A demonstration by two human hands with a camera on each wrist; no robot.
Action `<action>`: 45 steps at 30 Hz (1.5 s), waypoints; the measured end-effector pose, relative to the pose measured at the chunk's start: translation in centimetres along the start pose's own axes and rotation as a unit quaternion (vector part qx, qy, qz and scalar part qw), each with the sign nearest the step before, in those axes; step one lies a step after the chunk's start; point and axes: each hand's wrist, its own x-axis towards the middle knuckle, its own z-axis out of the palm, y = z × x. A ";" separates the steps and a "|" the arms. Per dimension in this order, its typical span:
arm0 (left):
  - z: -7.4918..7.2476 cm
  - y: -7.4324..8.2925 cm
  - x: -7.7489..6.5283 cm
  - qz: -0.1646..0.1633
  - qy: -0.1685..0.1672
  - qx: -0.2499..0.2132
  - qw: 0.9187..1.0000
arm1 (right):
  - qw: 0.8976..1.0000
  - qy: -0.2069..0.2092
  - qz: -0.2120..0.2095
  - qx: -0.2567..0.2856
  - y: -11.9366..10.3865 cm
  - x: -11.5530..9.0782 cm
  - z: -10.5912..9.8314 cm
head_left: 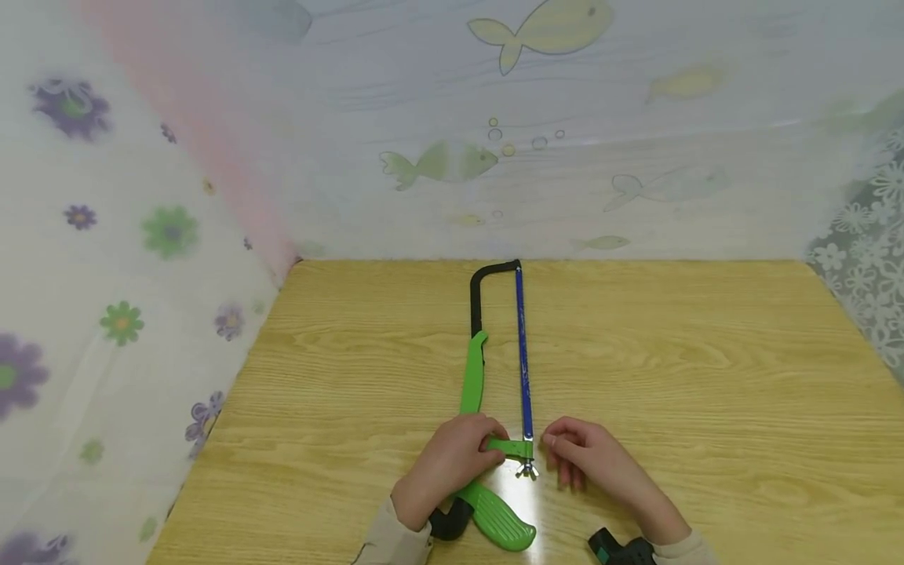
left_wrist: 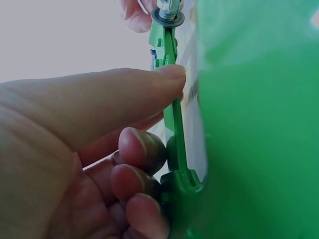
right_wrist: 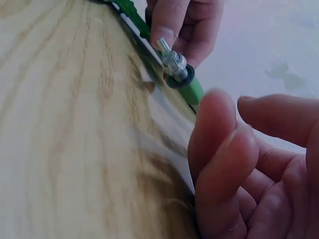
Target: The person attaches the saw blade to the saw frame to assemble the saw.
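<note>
A hacksaw (head_left: pixel 473 377) with a green and black frame lies on the table, its blue blade (head_left: pixel 523 353) on the right side. My left hand (head_left: pixel 459 451) grips the green frame just above the ridged handle (head_left: pixel 500 519). In the left wrist view, the thumb (left_wrist: pixel 139 87) presses the narrow green arm from one side, with curled fingers on the other. A metal wing nut (head_left: pixel 526 469) sits at the near end of the blade. Just right of it, my right hand (head_left: pixel 593 459) hovers with loosely bent fingers and holds nothing. The wing nut (right_wrist: pixel 173 62) stands apart from those fingertips.
The wood-grain table (head_left: pixel 692 369) extends to both sides of the saw. At its far edge rises a pale curtain (head_left: pixel 424 204) printed with fish. A flowered sheet (head_left: pixel 120 259) hangs on the left, and a lacy patterned one (head_left: pixel 865 259) on the right.
</note>
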 end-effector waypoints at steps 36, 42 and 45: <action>0.2 -0.3 -0.1 0.000 0.002 -0.001 1.000 | 0.984 -0.024 -0.025 -0.173 -0.2 -0.4 1.2; 0.2 -0.2 0.0 0.001 0.001 -0.004 1.000 | 0.978 -0.011 -0.035 -0.207 -0.2 -0.4 1.3; 0.2 -0.1 0.0 0.000 0.001 -0.005 1.000 | 0.978 -0.011 -0.031 -0.207 -0.3 -0.5 1.4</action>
